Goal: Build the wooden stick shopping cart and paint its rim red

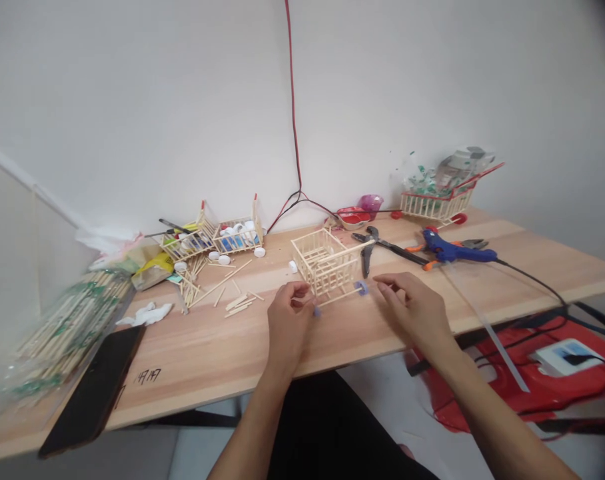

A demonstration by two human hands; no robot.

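A small cart built of wooden sticks [325, 263] stands on the wooden table [222, 347], with a blue cap wheel [362, 287] on its near axle. My left hand [290, 313] sits at the cart's near left corner, fingers curled and pinched by a second blue wheel [316, 311]. My right hand [410, 303] rests just right of the cart, fingers curled toward the wheel on the axle, not clearly touching it.
A blue glue gun [455, 252] and pliers [382, 245] lie behind the cart. Two stick baskets with caps [217, 237], loose sticks [232, 293], a finished red-trimmed cart [440, 200], a bag of sticks [67, 327] and a black phone [95, 387] surround them.
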